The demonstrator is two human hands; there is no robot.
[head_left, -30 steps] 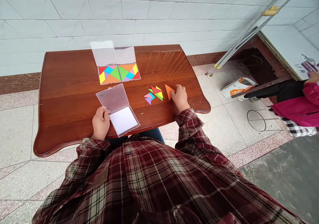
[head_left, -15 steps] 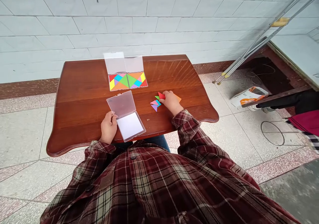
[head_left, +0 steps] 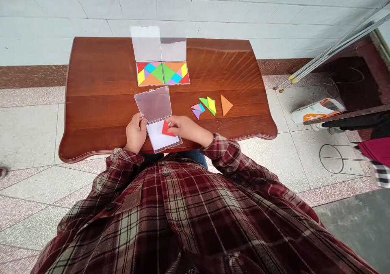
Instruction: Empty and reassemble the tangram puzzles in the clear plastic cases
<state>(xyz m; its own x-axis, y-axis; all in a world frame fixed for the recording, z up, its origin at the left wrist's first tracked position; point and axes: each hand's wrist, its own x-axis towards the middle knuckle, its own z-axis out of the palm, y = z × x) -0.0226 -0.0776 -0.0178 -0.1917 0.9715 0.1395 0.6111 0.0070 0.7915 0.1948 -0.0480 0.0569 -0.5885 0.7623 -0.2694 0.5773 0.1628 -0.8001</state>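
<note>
Table (head_left: 100, 87) mid-frame: a red triangle (head_left: 166, 129) is pinched by the right hand (head_left: 186, 127), an open case (head_left: 154, 106) by the left hand (head_left: 135, 134).

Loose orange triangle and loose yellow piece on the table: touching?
Apart. Head view: bare tabletop shows between the orange triangle and the yellow piece.

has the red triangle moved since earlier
Yes: against the table, the red triangle has moved left, from the loose pieces to over the near case, in the right hand.
</note>
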